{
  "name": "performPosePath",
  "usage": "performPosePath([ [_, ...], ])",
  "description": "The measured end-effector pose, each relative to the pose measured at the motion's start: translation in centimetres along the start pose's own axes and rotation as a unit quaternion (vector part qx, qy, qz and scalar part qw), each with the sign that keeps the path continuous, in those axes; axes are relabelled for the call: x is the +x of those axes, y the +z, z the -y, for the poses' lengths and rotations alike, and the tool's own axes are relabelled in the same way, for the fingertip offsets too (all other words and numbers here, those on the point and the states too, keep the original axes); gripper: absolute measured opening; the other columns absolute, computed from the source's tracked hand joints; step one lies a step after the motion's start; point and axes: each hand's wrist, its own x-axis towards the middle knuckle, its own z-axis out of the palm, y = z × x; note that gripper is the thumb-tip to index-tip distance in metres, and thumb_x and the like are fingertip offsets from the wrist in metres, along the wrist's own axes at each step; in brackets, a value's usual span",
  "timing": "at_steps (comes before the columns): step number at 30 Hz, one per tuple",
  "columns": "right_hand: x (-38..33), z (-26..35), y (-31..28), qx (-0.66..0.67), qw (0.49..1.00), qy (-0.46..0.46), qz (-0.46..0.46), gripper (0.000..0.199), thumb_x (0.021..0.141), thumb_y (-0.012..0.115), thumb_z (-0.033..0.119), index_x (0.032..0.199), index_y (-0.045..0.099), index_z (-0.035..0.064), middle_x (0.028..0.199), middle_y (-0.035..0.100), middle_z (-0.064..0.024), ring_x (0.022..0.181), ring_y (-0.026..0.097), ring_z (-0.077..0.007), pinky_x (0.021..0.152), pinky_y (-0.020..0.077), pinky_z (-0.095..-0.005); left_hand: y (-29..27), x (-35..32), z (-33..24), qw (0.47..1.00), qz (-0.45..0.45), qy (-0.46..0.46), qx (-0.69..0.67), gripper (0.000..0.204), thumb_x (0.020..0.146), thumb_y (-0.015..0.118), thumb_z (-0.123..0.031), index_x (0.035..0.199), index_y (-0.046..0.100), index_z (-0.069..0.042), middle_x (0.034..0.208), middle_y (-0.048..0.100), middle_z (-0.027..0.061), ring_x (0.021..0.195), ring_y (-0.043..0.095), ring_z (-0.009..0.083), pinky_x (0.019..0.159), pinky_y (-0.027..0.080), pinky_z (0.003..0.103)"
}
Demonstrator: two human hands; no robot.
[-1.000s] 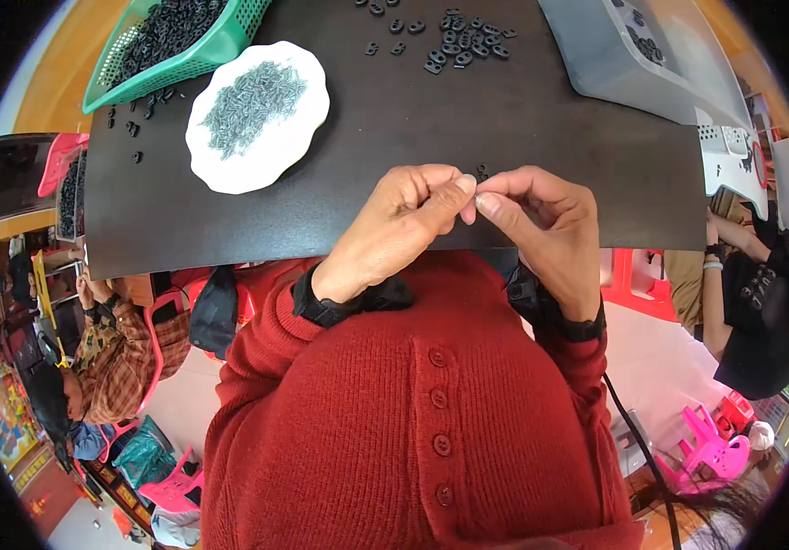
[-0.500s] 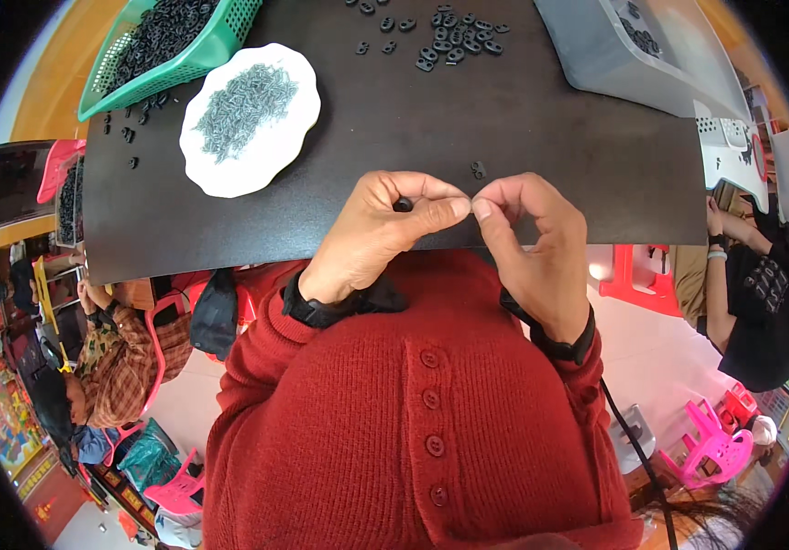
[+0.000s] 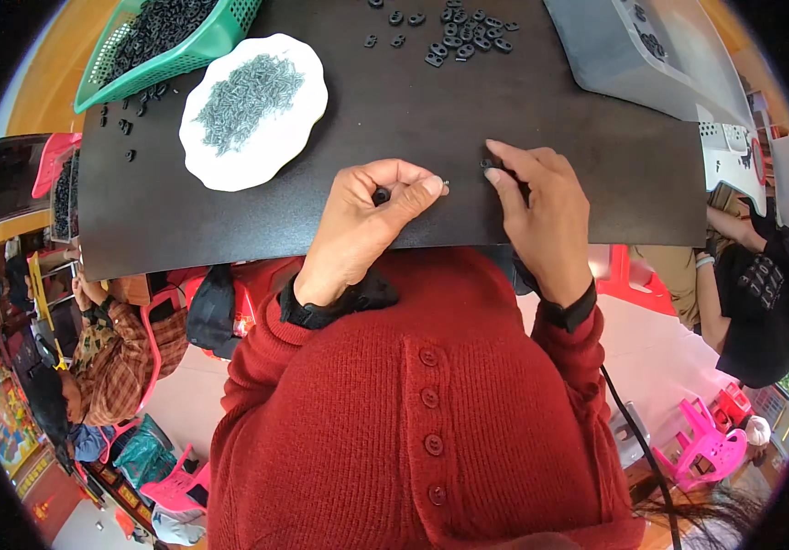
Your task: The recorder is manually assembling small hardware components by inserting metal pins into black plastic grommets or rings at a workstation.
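My left hand (image 3: 350,218) is above the table's near edge, thumb and forefinger pinched on a tiny metal spring (image 3: 446,183) whose end shows past the fingertips. A black piece (image 3: 381,195), partly hidden, sits in the curl of the same hand. To the right, my right hand (image 3: 550,215) has its thumb and forefinger closed around a small black cord lock part (image 3: 487,165) at the tabletop. A white scalloped plate (image 3: 285,147) at the left holds a heap of small springs (image 3: 252,96).
Black two-holed cord lock pieces (image 3: 463,37) lie scattered at the table's far side. A green basket (image 3: 220,46) of black parts stands far left, with loose parts beside it. A grey translucent bin (image 3: 610,73) is far right. Other people sit on both sides.
My hands have drawn apart from touching fingertips. The right one has reached forward to the black part lying on the table; the left has shifted slightly left, still pinching.
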Motion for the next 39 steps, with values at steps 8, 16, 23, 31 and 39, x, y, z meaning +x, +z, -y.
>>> performPosePath([
  [8, 0.2, 1.3, 2.5, -0.02, 1.0, 0.009, -0.008, 0.016, 0.092, 0.077, 0.005, 0.108, 0.078, 0.0056, 0.093, 0.074, -0.0082, 0.085, 0.07, -0.0215, 0.079, 0.054, -0.0341, -2.1, -0.4, 0.5, 1.0, 0.0, -0.001, 0.012, 0.022, 0.102, 0.077, -0.028, 0.103, 0.08, -0.006, 0.092, 0.079, -0.0033, 0.064, 0.046, -0.0017, 0.056, 0.032, 0.02],
  [16, -0.2, 3.8, -0.1, 0.338, 0.925, 0.158, 0.077, 0.015, 0.096, 0.076, 0.005, 0.109, 0.077, -0.0021, 0.097, 0.075, 0.0, 0.091, 0.065, -0.0058, 0.083, 0.0501, -0.0229, -2.7, -0.7, 0.4, 1.0, 0.013, 0.009, 0.02, 0.023, 0.103, 0.076, -0.026, 0.104, 0.08, -0.004, 0.095, 0.079, -0.0014, 0.069, 0.052, -0.0013, 0.06, 0.038, 0.019],
  [23, -1.2, 5.7, -1.8, 0.411, 0.895, 0.17, 0.031, 0.015, 0.095, 0.079, 0.004, 0.108, 0.079, -0.0036, 0.094, 0.077, -0.0021, 0.085, 0.067, -0.0059, 0.078, 0.0523, -0.0214, -1.3, -1.2, 0.2, 0.999, 0.031, 0.001, 0.031, 0.019, 0.104, 0.076, -0.019, 0.105, 0.079, 0.0, 0.095, 0.078, 0.002, 0.087, 0.064, 0.0041, 0.082, 0.05, 0.022],
  [31, -1.4, 5.0, -1.3, 0.41, 0.898, 0.159, 0.027, 0.012, 0.094, 0.081, 0.004, 0.104, 0.08, -0.003, 0.09, 0.076, -0.0008, 0.081, 0.066, -0.005, 0.075, 0.0515, -0.0207, -0.9, -1.2, 0.1, 0.999, 0.034, -0.005, 0.035, 0.019, 0.103, 0.077, -0.019, 0.107, 0.079, -0.001, 0.094, 0.078, 0.0015, 0.087, 0.064, 0.0043, 0.082, 0.05, 0.022],
  [39, -1.3, 4.5, -0.7, 0.403, 0.902, 0.152, 0.033, 0.012, 0.094, 0.082, 0.005, 0.103, 0.08, -0.0024, 0.089, 0.075, 0.0005, 0.08, 0.064, -0.004, 0.073, 0.0502, -0.0203, -0.6, -0.7, 0.5, 0.998, 0.04, -0.001, 0.045, 0.019, 0.103, 0.077, -0.02, 0.106, 0.079, -0.001, 0.094, 0.078, 0.0006, 0.087, 0.064, 0.0041, 0.08, 0.05, 0.022],
])
